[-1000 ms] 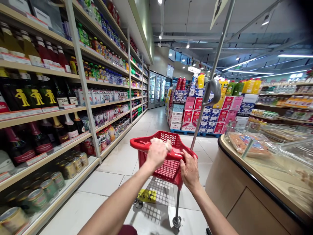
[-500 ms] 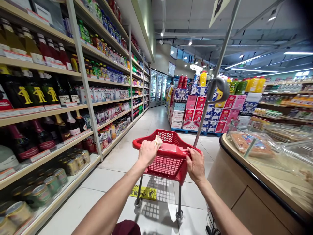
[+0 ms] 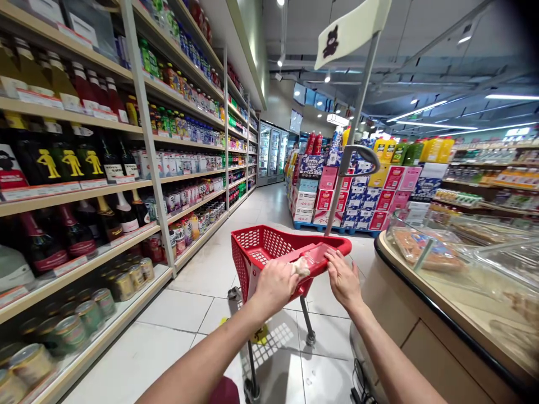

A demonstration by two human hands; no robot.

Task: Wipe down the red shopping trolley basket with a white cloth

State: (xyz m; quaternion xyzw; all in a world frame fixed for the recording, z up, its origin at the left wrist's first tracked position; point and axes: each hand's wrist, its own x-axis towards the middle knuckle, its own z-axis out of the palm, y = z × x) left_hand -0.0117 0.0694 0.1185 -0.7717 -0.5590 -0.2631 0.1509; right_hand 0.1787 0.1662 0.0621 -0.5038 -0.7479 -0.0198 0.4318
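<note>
A small red shopping cart (image 3: 246, 264) with a perforated basket stands in front of me, turned at an angle. My left hand (image 3: 274, 287) is closed around the near part of its handle. A crumpled cream-coloured piece (image 3: 300, 266), too unclear to name, pokes out between that hand and the bar. My right hand (image 3: 344, 279) grips the right end of the handle, fingers bent over the top and thumb raised. From the cart rises a grey pole (image 3: 356, 120) with a loop-shaped grey grip (image 3: 362, 157) and a pale bear flag (image 3: 351, 33). The visible basket part holds nothing.
Shelves of bottles and cans (image 3: 154, 157) line the left side. A curved display counter (image 3: 379, 269) with packaged food stands close at right. Stacked drink cartons (image 3: 324, 196) occupy a blue pallet ahead; glass-door coolers (image 3: 272, 148) are farther back. Dark cables (image 3: 360, 381) lie near the counter's foot.
The cart has swung round, its basket front now pointing left and its pole leaning less far right. My left hand has moved right and nearer, closer to my right hand.
</note>
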